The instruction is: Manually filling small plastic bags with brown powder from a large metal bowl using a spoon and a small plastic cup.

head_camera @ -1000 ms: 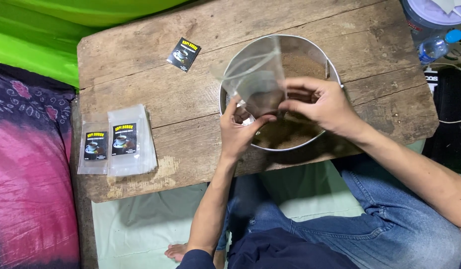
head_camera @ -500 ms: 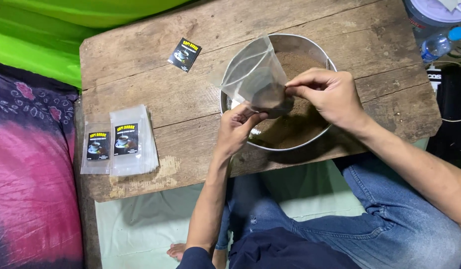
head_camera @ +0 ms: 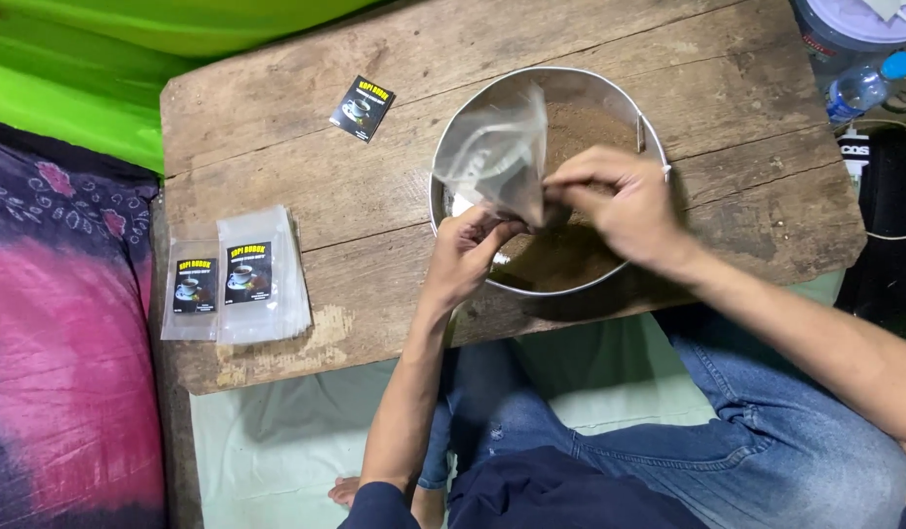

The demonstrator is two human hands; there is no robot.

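Holding a clear plastic pouch (head_camera: pixel 497 157) over the round metal bowl (head_camera: pixel 453 157), we keep both hands at the pouch's lower corner. Our left hand (head_camera: pixel 465 257) comes up from the near side of the bowl, thumb and fingertips pinched closed on the bottom edge of the pouch. Our right hand (head_camera: pixel 619 206) reaches in from the right side of the bowl, its fingers curled and closed on the same lower corner, so the two hands nearly touch. The pouch stands tilted, its mouth pointing up and toward the far-left rim of the bowl.

Inside the bowl lies brown ground powder (head_camera: pixel 580 127), covering most of the base. The bowl rests on a worn wooden board (head_camera: pixel 277 127) that serves as the work surface.

Left of the bowl, near the board's left edge, a small stack of clear pouches with dark labels (head_camera: pixel 236 276) lies flat. Beyond the bowl on its far-left side, a single loose dark label (head_camera: pixel 362 108) lies on the wood. Right of the bowl, past the board's far corner, a plastic bottle with a blue cap (head_camera: pixel 864 86) lies on its side.
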